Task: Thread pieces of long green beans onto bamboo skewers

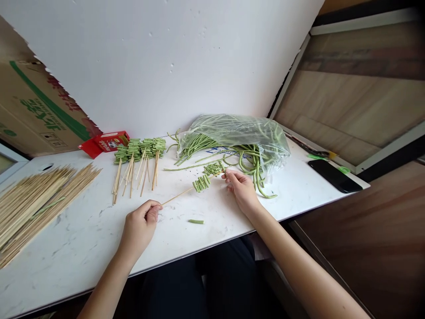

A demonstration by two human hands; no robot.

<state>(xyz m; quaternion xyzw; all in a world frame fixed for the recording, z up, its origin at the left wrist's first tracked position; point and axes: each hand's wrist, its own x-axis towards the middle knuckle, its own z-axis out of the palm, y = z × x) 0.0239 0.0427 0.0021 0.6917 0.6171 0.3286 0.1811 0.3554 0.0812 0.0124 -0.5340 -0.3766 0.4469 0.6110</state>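
My left hand [141,223] is closed on the near end of a thin bamboo skewer [177,195] that lies low over the white table [83,239]. Several short green bean pieces [201,182] are threaded on the skewer. My right hand [241,188] pinches the skewer's far tip beside a small heap of cut bean pieces [213,168]. One loose bean piece [196,221] lies on the table between my hands.
Finished bean skewers [139,159] lie in a row behind my left hand. A large pile of bare skewers [36,201] fills the left side. A plastic bag of long beans [235,139] sits at the back right, a black phone [334,175] at the right edge, a red box [104,142] by the wall.
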